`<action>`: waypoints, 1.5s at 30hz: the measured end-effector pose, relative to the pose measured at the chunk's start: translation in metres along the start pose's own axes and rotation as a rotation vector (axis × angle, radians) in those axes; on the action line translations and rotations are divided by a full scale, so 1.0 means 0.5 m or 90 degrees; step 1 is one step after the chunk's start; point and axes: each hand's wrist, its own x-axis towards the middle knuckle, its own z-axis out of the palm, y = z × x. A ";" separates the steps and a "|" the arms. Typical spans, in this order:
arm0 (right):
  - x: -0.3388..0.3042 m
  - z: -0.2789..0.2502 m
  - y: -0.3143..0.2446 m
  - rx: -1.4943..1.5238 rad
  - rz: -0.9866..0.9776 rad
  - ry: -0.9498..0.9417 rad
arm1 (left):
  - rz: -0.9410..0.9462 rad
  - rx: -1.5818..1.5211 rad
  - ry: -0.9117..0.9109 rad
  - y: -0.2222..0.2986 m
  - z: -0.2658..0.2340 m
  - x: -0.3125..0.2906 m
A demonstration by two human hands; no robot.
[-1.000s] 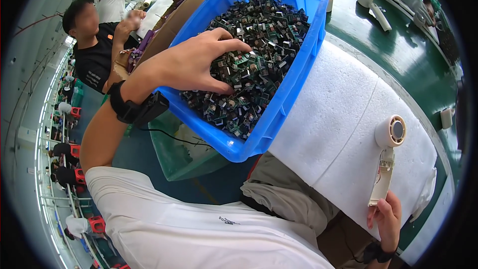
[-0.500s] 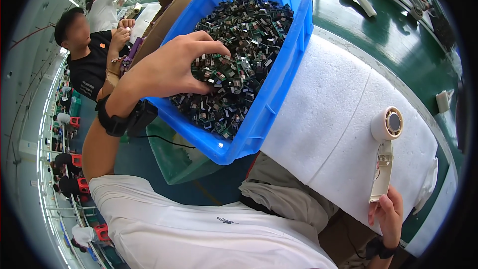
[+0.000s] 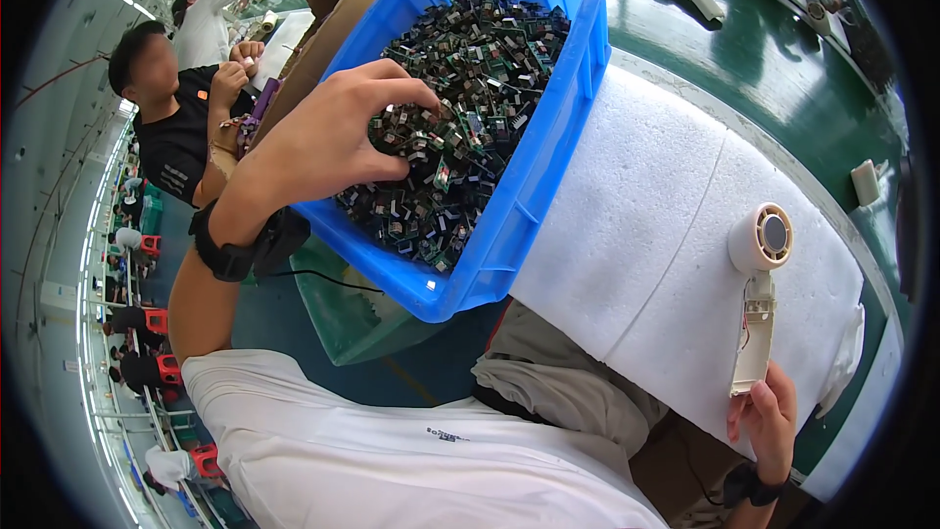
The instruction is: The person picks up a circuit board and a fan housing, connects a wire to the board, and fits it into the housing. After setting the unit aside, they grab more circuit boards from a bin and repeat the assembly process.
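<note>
Left hand (image 3: 338, 127) has narrowed a bit over the boards (image 3: 480, 69), fingers (image 3: 406, 91) still wide, nothing grabbed yet afaict; right hand (image 3: 769, 426) holds the fan (image 3: 759, 306), handle (image 3: 752, 362) already open.

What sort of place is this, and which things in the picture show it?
It looks like a factory assembly area, probably for small electrical goods: a blue plastic bin heaped with small circuit boards, an opened handheld fan in the right hand, and red stools in a row.
</note>
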 end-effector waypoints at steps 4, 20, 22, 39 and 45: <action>-0.002 -0.004 0.008 -0.011 -0.013 -0.003 | -0.017 -0.008 0.012 0.001 -0.007 0.000; -0.028 -0.027 0.045 0.045 -0.076 0.009 | 0.009 0.034 0.065 0.056 -0.065 0.003; -0.038 -0.022 0.047 0.054 -0.076 0.023 | 0.031 0.055 0.090 0.084 -0.065 0.001; -0.084 -0.058 0.109 0.127 -0.170 0.073 | 0.244 0.070 -0.061 0.260 0.001 0.180; -0.082 -0.064 0.113 0.166 -0.191 0.046 | 0.211 0.100 -0.220 0.309 0.059 0.248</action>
